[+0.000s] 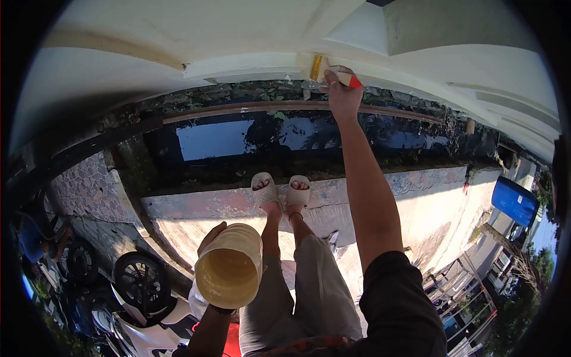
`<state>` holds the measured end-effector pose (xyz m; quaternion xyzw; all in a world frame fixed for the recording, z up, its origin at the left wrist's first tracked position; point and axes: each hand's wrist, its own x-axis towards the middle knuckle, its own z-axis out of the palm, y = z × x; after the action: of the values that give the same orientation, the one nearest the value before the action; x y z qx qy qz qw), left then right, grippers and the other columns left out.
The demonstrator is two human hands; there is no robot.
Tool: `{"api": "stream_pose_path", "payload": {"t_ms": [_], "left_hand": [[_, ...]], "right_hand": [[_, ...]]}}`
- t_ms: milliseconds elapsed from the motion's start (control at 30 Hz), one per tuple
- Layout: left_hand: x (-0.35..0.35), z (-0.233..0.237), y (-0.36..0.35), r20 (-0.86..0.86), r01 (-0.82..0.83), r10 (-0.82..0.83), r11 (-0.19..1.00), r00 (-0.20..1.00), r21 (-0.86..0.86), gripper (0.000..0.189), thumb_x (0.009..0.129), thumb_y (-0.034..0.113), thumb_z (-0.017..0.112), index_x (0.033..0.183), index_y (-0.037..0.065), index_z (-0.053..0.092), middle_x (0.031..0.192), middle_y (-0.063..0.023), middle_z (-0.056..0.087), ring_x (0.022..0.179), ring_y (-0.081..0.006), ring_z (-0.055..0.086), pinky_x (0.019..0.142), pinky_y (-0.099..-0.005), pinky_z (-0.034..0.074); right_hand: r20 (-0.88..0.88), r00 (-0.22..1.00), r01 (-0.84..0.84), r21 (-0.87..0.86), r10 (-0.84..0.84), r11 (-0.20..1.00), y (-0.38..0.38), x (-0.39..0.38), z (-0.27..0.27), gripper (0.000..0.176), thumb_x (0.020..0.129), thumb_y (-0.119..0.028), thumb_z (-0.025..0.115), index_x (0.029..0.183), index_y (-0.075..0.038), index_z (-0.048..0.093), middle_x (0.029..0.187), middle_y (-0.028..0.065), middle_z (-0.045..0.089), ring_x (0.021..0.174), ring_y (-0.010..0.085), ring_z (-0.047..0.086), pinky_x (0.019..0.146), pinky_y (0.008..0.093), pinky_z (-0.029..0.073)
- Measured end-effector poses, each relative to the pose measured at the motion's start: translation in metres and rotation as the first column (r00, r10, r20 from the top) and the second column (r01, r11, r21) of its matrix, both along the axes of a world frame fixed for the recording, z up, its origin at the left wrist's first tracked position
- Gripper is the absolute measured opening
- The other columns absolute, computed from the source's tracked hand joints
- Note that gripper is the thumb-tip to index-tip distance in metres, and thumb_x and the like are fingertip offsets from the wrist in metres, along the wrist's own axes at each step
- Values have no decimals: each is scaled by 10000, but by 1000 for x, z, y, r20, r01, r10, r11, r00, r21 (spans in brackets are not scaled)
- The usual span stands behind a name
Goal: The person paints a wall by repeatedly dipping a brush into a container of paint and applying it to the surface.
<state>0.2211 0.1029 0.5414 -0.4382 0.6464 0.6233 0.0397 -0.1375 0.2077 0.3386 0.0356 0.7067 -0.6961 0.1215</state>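
Note:
My right hand (343, 94) is stretched far forward, its fingers closed round the handle of a paintbrush (351, 80) with a red tip. The brush's yellow ferrule (317, 67) is up against the pale wall (250, 64); its bristles are hard to make out. Low in front of my body, my left hand (209, 238) grips a cream plastic tub (242, 241) from its far side. The tub is tilted towards me and shows a yellowish inside with a little pale paint coating. Most of the left fingers are hidden behind it.
Between my sandals (265, 189) and the wall runs a ditch of dark water (220, 140), with a pipe (392, 111) along its far side. I stand on a concrete ledge (196, 205). A motorbike (143, 285) stands at left, a blue barrel (514, 201) at right.

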Motion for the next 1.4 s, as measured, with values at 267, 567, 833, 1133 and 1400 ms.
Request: {"api": "stream_pose_path", "payload": {"t_ms": [267,567,833,1133,1400], "left_hand": [[22,-2,-6,-1,-77,77,992,997,-97,984,576,277,912,1362,40,368,1295,-116,477,1175,-229,504,1009,-359,433],[52,-2,-67,28,-43,46,992,999,-122,984,579,276,911,1365,43,367,1300,-116,474,1182,-230,500,1013,-360,429],[86,0,-150,5,-2,3,990,1000,-138,984,580,275,910,1367,45,365,1305,-116,471,1187,-230,496,1016,-360,426],[90,-4,-165,-33,44,-48,993,998,-111,984,583,274,910,1370,47,363,1310,-115,468,1193,-231,492,1019,-361,422],[93,-5,-162,-45,45,-50,994,998,-99,985,585,273,909,1372,49,362,1314,-115,465,1198,-231,488,1022,-362,418]], "right_hand": [[-516,756,284,813,402,508,-56,35,4,307,682,-12,671,975,-93,631,872,138,563,853,377,568,703,445,526],[-132,908,-366,209,397,907,-178,86,28,150,832,-73,650,971,-21,631,774,146,678,605,232,645,575,347,515],[-574,792,418,757,206,502,-143,78,26,225,696,-10,659,909,-69,624,911,157,590,896,371,573,737,445,510],[-424,813,-275,325,399,905,-259,143,22,224,736,-25,672,957,-56,654,896,151,643,797,307,641,666,387,526],[-98,995,13,77,-6,997,-140,111,9,119,836,-10,683,940,-20,625,903,47,642,808,131,635,656,261,550]]}}
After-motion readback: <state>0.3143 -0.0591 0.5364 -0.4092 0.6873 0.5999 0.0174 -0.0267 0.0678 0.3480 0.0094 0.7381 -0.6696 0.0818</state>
